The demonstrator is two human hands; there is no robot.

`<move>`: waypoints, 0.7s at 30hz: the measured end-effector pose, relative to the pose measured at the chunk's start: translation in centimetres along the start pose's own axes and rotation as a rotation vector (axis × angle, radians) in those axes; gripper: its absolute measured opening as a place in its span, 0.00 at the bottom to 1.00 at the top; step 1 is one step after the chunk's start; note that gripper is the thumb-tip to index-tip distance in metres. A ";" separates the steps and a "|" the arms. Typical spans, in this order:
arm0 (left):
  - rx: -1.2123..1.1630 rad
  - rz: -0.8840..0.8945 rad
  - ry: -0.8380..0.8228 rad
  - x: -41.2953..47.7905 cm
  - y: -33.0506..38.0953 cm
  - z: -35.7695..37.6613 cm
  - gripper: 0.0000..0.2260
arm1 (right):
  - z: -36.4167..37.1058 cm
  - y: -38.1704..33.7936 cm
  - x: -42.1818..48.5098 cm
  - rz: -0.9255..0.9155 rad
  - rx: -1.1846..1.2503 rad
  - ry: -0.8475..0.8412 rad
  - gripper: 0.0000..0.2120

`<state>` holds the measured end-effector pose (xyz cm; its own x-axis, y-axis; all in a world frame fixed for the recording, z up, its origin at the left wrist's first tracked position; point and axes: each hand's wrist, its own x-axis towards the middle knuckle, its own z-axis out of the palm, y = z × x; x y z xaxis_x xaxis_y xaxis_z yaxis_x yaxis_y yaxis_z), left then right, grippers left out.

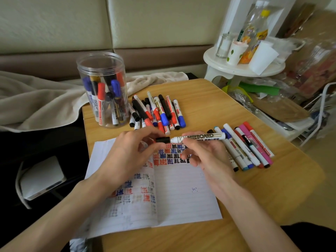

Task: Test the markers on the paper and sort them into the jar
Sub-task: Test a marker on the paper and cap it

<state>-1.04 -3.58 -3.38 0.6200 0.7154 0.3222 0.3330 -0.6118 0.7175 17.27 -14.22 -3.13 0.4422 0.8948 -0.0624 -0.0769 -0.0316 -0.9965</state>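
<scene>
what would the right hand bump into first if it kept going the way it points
Most likely the left hand, pinching the black cap of the marker that the right hand holds. The two hands nearly meet, though depth is hard to judge.

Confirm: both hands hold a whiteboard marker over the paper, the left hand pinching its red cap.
Wrong on one point: the head view shows the cap is black, not red. The left hand does pinch it, and the right hand holds the whiteboard marker over the paper.
</scene>
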 end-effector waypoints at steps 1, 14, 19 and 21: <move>-0.008 -0.001 -0.006 0.0 -0.1 0.0 0.14 | 0.0 0.1 0.0 0.001 -0.008 -0.009 0.02; -0.072 -0.031 -0.022 0.3 -1.2 0.3 0.07 | -1.4 -0.6 0.5 0.174 0.182 -0.203 0.17; -0.074 -0.002 -0.028 0.3 -1.4 0.2 0.07 | -2.4 -0.9 0.7 0.147 0.083 -0.191 0.10; -0.071 0.006 -0.011 0.2 -1.4 0.2 0.06 | -3.1 -1.1 0.9 0.093 -0.085 -0.188 0.11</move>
<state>-1.25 -2.58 -4.44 0.6297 0.7078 0.3201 0.2783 -0.5902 0.7578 20.52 -14.72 -2.28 0.2617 0.9532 -0.1513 -0.0309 -0.1484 -0.9884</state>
